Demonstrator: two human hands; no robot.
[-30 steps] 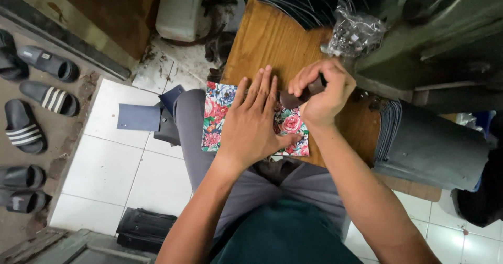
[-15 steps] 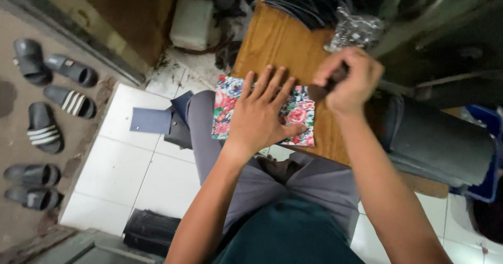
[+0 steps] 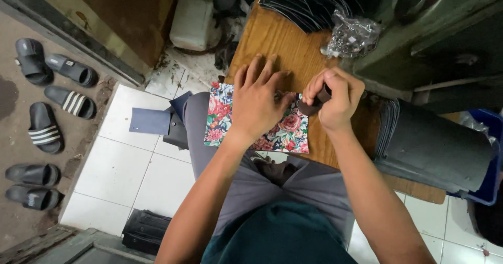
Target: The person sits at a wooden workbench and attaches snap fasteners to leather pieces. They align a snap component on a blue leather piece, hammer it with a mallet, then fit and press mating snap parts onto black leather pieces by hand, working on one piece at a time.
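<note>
Floral-print sheet (image 3: 285,133) lies flat at the near left edge of the wooden table (image 3: 277,39), its left part overhanging the person's grey-trousered knee (image 3: 196,122). Dark metal machine body (image 3: 440,28) fills the top right — biggest thing in view. White tiled floor (image 3: 126,169) on the left, bordered by a rougher brown floor with three pairs of dark slides (image 3: 44,128) (one pair striped). Stack of dark grey sheets (image 3: 435,143) sits at the table's right end, just beside the right forearm. Fanned pile of black cut pieces (image 3: 309,2) at the far edge of the table, clear plastic bag of small metal parts (image 3: 351,36) just beside it. White plastic jug (image 3: 191,20) on the floor beyond the table. Blue-grey flat pieces (image 3: 152,121) lie on the tiles near the knee.

Left hand (image 3: 259,101) pressed palm-down on the floral sheet, fingers spread and extended flat — gripping nothing, just pinning it. Right hand (image 3: 335,99) curled closed around a small dark brown tool (image 3: 314,104), thumb and fingers pinched on it, its lower end touching the sheet's upper right corner next to the left fingertips. What kind of tool it is, cannot tell.
</note>
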